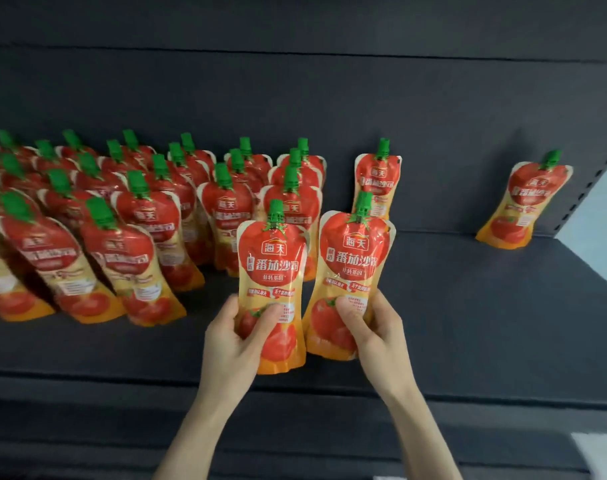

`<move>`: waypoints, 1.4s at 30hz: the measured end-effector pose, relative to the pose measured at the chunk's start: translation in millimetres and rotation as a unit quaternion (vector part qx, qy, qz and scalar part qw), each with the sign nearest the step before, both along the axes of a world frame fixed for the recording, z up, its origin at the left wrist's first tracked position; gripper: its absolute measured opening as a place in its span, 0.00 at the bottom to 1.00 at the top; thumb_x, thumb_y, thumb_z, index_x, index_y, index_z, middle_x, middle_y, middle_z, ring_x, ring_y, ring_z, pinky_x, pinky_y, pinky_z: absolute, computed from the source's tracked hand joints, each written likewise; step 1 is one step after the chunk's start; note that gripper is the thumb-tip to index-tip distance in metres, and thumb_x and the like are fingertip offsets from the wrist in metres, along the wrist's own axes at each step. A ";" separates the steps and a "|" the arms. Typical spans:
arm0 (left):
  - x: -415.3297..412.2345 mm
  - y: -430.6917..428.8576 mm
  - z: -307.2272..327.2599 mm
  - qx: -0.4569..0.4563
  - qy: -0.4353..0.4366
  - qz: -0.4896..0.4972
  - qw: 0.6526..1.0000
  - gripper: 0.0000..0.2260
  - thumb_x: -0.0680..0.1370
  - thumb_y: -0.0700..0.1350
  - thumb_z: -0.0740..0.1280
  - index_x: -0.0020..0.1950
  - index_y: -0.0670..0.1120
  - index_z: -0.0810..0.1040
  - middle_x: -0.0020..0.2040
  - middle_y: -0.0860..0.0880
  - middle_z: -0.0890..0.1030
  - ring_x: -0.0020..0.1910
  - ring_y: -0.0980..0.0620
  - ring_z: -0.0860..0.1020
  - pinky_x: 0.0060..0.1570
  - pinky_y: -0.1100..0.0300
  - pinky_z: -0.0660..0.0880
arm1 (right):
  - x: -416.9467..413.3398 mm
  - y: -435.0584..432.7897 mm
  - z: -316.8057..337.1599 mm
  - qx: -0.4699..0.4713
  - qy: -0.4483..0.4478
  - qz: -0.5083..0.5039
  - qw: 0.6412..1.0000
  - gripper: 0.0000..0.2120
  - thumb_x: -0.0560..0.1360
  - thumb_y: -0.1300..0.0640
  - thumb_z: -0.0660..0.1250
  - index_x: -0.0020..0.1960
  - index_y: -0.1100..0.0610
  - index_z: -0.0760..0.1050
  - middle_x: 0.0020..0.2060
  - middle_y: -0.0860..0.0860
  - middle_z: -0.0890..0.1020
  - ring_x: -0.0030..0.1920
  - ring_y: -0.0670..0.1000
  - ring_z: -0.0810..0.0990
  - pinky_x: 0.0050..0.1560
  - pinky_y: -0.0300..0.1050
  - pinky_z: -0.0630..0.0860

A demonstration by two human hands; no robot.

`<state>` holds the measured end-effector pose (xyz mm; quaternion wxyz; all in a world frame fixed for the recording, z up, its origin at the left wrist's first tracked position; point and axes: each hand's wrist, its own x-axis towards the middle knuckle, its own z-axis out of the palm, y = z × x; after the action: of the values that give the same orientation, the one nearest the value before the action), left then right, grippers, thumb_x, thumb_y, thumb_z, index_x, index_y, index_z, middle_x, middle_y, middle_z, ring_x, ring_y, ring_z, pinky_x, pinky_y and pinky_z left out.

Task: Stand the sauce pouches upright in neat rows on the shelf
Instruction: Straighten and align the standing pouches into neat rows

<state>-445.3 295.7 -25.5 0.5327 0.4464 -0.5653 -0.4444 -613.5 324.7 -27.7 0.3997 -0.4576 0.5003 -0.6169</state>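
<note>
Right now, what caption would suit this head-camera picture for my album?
Left hand grips the left pouch, right hand the right pouch, both upright at the shelf beside the standing rows.

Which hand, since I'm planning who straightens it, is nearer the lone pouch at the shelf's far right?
Right. The right hand, holding a second pouch, sits left of and in front of the lone pouch; the left hand is farther left.

Rows of red-and-orange plastic sauce pouches (135,237) fill the left of the dark flat shelf (468,306). Right of them, nearer the front, our left hand (232,337) holds one pouch (272,268) and our right hand (371,327) a second pouch (354,265) beside it. A lone pouch (378,181) stands behind these, and a far pouch (534,199) stands at the right, against the back.
</note>
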 end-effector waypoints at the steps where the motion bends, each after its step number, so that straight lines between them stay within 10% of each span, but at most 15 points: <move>1: 15.4 -4.3 -0.4 -0.002 -0.001 -0.009 1.000 0.14 0.69 0.49 0.68 0.53 0.47 0.76 0.45 0.51 0.83 0.45 0.58 0.82 0.37 0.70 0.76 | 16.0 -2.1 -1.6 0.000 -0.002 -0.009 1.000 0.10 0.74 0.54 0.65 0.54 0.57 0.75 0.45 0.51 0.84 0.46 0.49 0.83 0.42 0.40 0.79; 20: 61.3 -84.6 -14.4 -0.029 -0.066 -0.083 0.994 0.19 0.76 0.48 0.67 0.65 0.52 0.68 0.57 0.58 0.76 0.55 0.66 0.75 0.51 0.76 0.72 | 74.6 -57.3 -9.5 -0.021 0.060 -0.123 0.990 0.07 0.74 0.61 0.68 0.51 0.57 0.74 0.46 0.49 0.83 0.48 0.46 0.83 0.46 0.38 0.78; 30: 58.4 -74.8 -21.0 -0.061 -0.133 0.049 0.988 0.23 0.72 0.44 0.72 0.63 0.44 0.67 0.55 0.54 0.74 0.54 0.59 0.72 0.45 0.78 0.68 | 70.2 -58.6 -25.8 -0.005 0.168 -0.160 0.973 0.16 0.73 0.62 0.69 0.58 0.55 0.68 0.51 0.46 0.80 0.50 0.37 0.79 0.48 0.29 0.75; 42: 48.7 -75.8 -26.5 -0.083 -0.214 0.129 0.965 0.25 0.75 0.46 0.68 0.69 0.42 0.65 0.64 0.43 0.72 0.65 0.45 0.70 0.61 0.56 0.68 | 68.7 -69.6 -22.4 0.006 0.198 -0.166 0.966 0.16 0.73 0.62 0.70 0.59 0.58 0.69 0.49 0.45 0.79 0.45 0.33 0.76 0.42 0.21 0.70</move>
<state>-396.6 219.9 -52.0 0.4874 0.5548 -0.6382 -0.2176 -544.8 255.1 -50.1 0.1877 -0.4785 0.6420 -0.5689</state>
